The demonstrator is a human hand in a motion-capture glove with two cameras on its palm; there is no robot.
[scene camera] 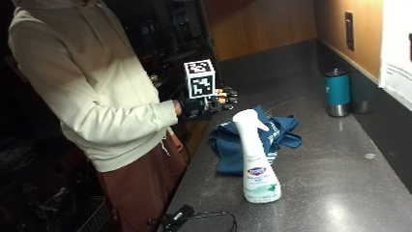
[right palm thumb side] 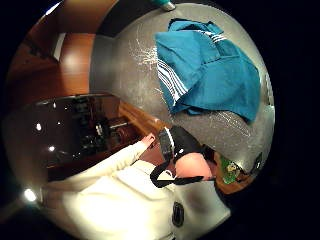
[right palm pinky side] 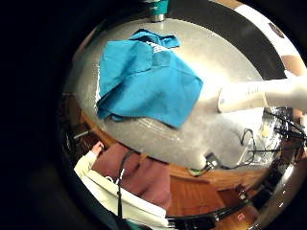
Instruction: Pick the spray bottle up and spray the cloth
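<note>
Nothing is held yet: the fingers (scene camera: 225,98) of the gloved right hand (scene camera: 205,105) show relaxed and slightly curled in the outside view, raised above the near edge of the tabletop (scene camera: 334,193), clear of everything on it. The spray bottle (scene camera: 256,157) stands upright on the tabletop, apart from the hand and nearer the camera, its nozzle pointing toward the back wall; in the little finger side palm view it appears off to one side as a pale shape (right palm pinky side: 249,93), so the palm is not lined up with it. The blue cloth (scene camera: 257,137) lies crumpled on the tabletop just behind the bottle, between bottle and hand, with its striped edge showing in the thumb side palm view (right palm thumb side: 207,70). The main risk, as I judge it, is the approach: the bottle is tall on a narrow base, and a reach across the cloth that meets the neck sideways could tip it over. A grasp taken low on the body, rather than at the neck, would leave no finger on the trigger. The nozzle could also end up facing away from the cloth, sending the spray onto the tabletop or toward the teal tumbler (scene camera: 337,92) that stands near the wall. A black cable (scene camera: 199,217) lies by the tabletop's near edge, well apart from the reach.
</note>
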